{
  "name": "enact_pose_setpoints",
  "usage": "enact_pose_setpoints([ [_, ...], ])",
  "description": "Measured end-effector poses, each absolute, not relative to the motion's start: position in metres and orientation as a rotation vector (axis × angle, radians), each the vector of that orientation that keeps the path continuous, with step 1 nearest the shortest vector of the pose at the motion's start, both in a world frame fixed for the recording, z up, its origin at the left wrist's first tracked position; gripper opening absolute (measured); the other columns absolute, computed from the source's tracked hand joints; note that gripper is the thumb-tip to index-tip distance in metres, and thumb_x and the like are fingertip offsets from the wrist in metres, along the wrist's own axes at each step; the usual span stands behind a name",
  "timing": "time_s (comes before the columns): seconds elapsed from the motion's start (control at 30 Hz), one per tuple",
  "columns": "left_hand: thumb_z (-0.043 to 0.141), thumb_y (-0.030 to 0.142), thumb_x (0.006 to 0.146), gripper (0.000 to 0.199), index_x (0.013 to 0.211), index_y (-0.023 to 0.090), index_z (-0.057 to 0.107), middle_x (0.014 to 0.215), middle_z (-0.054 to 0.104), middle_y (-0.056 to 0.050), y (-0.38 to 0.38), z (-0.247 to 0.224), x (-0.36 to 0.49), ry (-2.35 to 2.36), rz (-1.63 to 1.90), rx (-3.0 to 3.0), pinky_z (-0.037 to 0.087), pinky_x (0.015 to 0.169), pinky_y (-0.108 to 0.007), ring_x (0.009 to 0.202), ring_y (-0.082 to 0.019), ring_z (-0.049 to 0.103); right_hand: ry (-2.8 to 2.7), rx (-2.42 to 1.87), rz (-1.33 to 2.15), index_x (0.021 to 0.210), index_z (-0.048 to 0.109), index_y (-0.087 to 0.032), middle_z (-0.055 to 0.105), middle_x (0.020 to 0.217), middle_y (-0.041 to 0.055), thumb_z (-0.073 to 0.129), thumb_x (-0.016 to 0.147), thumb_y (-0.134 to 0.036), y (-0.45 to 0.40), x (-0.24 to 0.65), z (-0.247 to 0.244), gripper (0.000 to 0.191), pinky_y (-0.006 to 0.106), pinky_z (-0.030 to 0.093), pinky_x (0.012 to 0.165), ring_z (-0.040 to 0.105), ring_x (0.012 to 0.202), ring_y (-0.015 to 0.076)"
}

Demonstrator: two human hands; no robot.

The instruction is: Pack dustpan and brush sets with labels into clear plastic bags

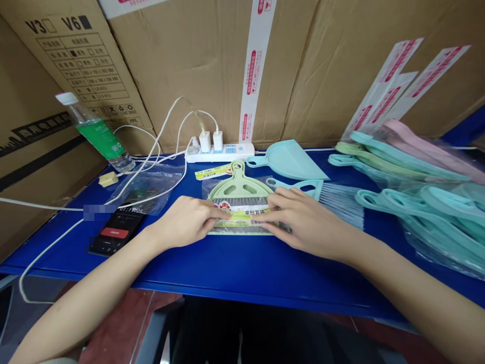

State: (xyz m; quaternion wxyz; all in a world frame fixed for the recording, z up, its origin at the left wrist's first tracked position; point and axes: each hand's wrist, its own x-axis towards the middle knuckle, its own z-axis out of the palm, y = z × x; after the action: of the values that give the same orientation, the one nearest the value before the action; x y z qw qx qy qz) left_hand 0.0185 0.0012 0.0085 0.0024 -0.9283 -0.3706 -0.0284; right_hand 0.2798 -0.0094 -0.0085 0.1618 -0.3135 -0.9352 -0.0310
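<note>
Nearby: teal dustpan (290,159), brush (333,197), perhaps phone (117,230).

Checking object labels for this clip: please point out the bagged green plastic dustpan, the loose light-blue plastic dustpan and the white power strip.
Bagged green plastic dustpan (240,188), head view, on its pan body.
Loose light-blue plastic dustpan (291,161), head view, on its flat scoop.
White power strip (231,151), head view, on its top face.

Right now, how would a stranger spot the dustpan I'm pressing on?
On the blue table, below the white power strip, lies a pale green dustpan in a clear bag. Both hands press its label; the loose dustpan behind is blue and unbagged.
</note>
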Motion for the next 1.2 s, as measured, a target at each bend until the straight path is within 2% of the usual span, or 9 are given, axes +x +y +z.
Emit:
enact_pose_setpoints([
  [0.23, 0.048, 0.01, 0.086, 0.042, 0.107, 0.03, 0.078, 0.109, 0.078, 0.003, 0.005, 0.014, 0.01, -1.356, -0.041, -2.957, 0.055, 0.076, -0.03, 0.093, -0.02, 0.075, -2.714, -1.012, -0.054, 0.101, 0.08, -0.026, 0.064, 0.076, 0.0059, 0.06, 0.093, -0.027, -0.008, 0.289, -0.005, 0.022, 0.036, 0.041, 0.068, 0.055, 0.074, 0.0219],
  [0.3, 0.047, 0.009, 0.085, 0.043, 0.106, 0.031, 0.078, 0.105, 0.079, 0.003, 0.005, 0.017, 0.008, -1.387, -0.016, -2.946, 0.054, 0.072, -0.028, 0.086, -0.018, 0.076, -2.732, -1.032, -0.018, 0.102, 0.08, -0.027, 0.065, 0.074, 0.0051, 0.061, 0.093, -0.027, -0.007, 0.292, -0.004, 0.021, 0.036, 0.041, 0.068, 0.056, 0.073, 0.0217],
  [0.47, 0.045, 0.009, 0.083, 0.047, 0.105, 0.035, 0.079, 0.079, 0.079, 0.005, 0.006, 0.025, 0.004, -1.373, 0.037, -2.922, 0.044, 0.055, -0.021, 0.06, -0.013, 0.067, -2.764, -1.078, 0.046, 0.105, 0.08, -0.03, 0.065, 0.068, 0.0026, 0.062, 0.093, -0.03, -0.006, 0.299, -0.002, 0.021, 0.034, 0.038, 0.065, 0.057, 0.069, 0.0202],
  [0.7, 0.045, 0.009, 0.081, 0.047, 0.098, 0.035, 0.08, 0.058, 0.071, 0.007, 0.005, 0.031, 0.001, -1.402, 0.078, -2.872, 0.036, 0.05, -0.022, 0.044, -0.011, 0.052, -2.761, -1.094, 0.081, 0.1, 0.081, -0.03, 0.066, 0.062, 0.0006, 0.06, 0.094, -0.03, -0.005, 0.307, 0.0, 0.021, 0.033, 0.034, 0.061, 0.057, 0.063, 0.018],
  [0.8, 0.045, 0.01, 0.082, 0.046, 0.097, 0.035, 0.081, 0.061, 0.072, 0.007, 0.005, 0.031, -0.001, -1.411, 0.075, -2.866, 0.038, 0.051, -0.022, 0.047, -0.012, 0.055, -2.746, -1.073, 0.089, 0.094, 0.081, -0.03, 0.066, 0.06, -0.0001, 0.056, 0.096, -0.03, -0.004, 0.309, 0.0, 0.025, 0.033, 0.035, 0.06, 0.056, 0.058, 0.0168],
  [1.0, 0.043, 0.014, 0.081, 0.043, 0.094, 0.032, 0.08, 0.086, 0.08, 0.006, 0.008, 0.025, -0.004, -1.379, 0.044, -2.855, 0.046, 0.061, -0.024, 0.072, -0.016, 0.071, -2.701, -1.122, 0.08, 0.086, 0.08, -0.028, 0.067, 0.057, 0.0001, 0.05, 0.098, -0.034, -0.005, 0.31, 0.001, 0.033, 0.033, 0.037, 0.058, 0.057, 0.052, 0.0161],
  [1.07, 0.043, 0.015, 0.08, 0.041, 0.091, 0.031, 0.079, 0.086, 0.08, 0.006, 0.008, 0.024, -0.003, -1.349, 0.036, -2.856, 0.045, 0.061, -0.024, 0.074, -0.016, 0.071, -2.687, -1.148, 0.074, 0.082, 0.079, -0.028, 0.07, 0.06, 0.0006, 0.049, 0.097, -0.034, -0.005, 0.31, 0.001, 0.034, 0.033, 0.037, 0.058, 0.059, 0.053, 0.0168],
  [1.2, 0.042, 0.013, 0.079, 0.033, 0.08, 0.025, 0.072, 0.072, 0.076, 0.004, 0.009, 0.021, -0.001, -1.274, 0.011, -2.847, 0.039, 0.055, -0.024, 0.065, -0.015, 0.068, -2.671, -1.174, 0.042, 0.076, 0.075, -0.026, 0.07, 0.06, 0.0006, 0.05, 0.096, -0.033, -0.005, 0.308, 0.001, 0.033, 0.034, 0.038, 0.059, 0.06, 0.055, 0.0181],
])
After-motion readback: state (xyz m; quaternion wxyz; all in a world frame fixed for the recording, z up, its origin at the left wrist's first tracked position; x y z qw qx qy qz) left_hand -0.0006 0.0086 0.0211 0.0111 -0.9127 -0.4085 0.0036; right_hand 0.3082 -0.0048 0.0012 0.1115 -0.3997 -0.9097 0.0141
